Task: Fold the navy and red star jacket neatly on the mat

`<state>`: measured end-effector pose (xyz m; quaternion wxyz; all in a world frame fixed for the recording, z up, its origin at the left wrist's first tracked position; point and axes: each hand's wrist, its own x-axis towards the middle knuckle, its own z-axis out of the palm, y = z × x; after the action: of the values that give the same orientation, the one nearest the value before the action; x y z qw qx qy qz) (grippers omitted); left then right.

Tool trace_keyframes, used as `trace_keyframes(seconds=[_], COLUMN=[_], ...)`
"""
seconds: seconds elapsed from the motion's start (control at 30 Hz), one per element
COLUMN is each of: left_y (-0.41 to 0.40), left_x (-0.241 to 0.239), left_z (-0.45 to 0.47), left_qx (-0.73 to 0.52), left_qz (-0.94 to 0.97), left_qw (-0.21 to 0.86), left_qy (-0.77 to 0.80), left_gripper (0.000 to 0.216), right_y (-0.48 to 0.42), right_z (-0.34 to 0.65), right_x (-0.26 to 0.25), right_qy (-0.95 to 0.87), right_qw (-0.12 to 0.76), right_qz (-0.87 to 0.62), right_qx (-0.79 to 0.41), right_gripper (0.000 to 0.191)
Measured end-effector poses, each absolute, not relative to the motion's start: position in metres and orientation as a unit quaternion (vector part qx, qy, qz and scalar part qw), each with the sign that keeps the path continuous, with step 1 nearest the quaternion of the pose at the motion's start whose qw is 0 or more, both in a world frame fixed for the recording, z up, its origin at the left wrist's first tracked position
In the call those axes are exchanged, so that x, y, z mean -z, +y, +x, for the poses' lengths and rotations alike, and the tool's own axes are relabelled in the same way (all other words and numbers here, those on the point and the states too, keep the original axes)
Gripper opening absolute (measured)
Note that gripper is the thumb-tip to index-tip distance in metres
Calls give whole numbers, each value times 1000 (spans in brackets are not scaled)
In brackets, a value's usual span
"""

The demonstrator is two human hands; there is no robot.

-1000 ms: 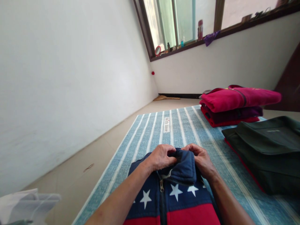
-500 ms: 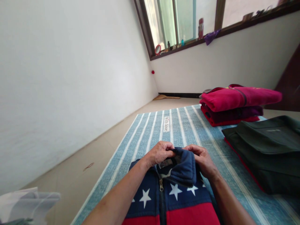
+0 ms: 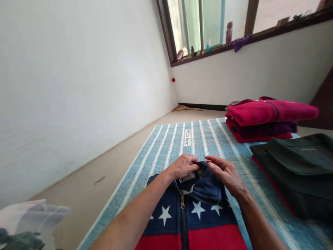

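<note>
A zip-up jacket (image 3: pixel 192 222), navy with white stars above a red band, lies on a blue striped mat (image 3: pixel 197 142) right in front of me. My left hand (image 3: pixel 183 166) pinches the far edge of its navy collar (image 3: pixel 205 184), fingers closed on the fabric. My right hand (image 3: pixel 226 173) rests on the collar's right side with its fingers stretched out and loosely apart, not gripping. A small label shows inside the collar under my left fingers.
A stack of folded red and maroon garments (image 3: pixel 267 116) sits at the mat's far right. A folded dark green garment (image 3: pixel 296 166) lies nearer on the right. White wall on the left, tiled floor (image 3: pixel 99 173), a windowsill with small bottles (image 3: pixel 208 47), pale cloth at bottom left (image 3: pixel 33 218).
My right hand has let go of the collar and its fingers have straightened. My left hand keeps its pinch. The view has shifted slightly.
</note>
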<state>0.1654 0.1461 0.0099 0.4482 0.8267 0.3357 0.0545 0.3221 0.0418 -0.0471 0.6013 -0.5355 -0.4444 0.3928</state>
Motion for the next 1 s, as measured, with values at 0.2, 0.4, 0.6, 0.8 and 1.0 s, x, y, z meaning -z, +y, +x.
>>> trace_keyframes(seconds=[0.2,0.4,0.6,0.8,1.0], left_y=[147,146,149,153,154], left_x=[-9,-5,-4,-2,0], left_z=[165,166,166,166,167], left_qx=[-51,-61,-52,-48,-59], left_qz=[850,849,854,867,873], left_qw=[407,408,417,413,409], left_qy=[329,331,308,276,260], left_gripper=[10,15,11,13,15], right_y=[37,30,39,52,54], right_z=[313,306,290,282,280], right_x=[31,23,-13,-32,-30], right_qy=[-522,-570,-584,-628,-643], right_qw=[486,376,153,7,11], right_qz=[-637,-694,-792,-776,-763], right_qx=[-291,-227,-92,-62,-63], right_gripper=[40,45,34,30,33])
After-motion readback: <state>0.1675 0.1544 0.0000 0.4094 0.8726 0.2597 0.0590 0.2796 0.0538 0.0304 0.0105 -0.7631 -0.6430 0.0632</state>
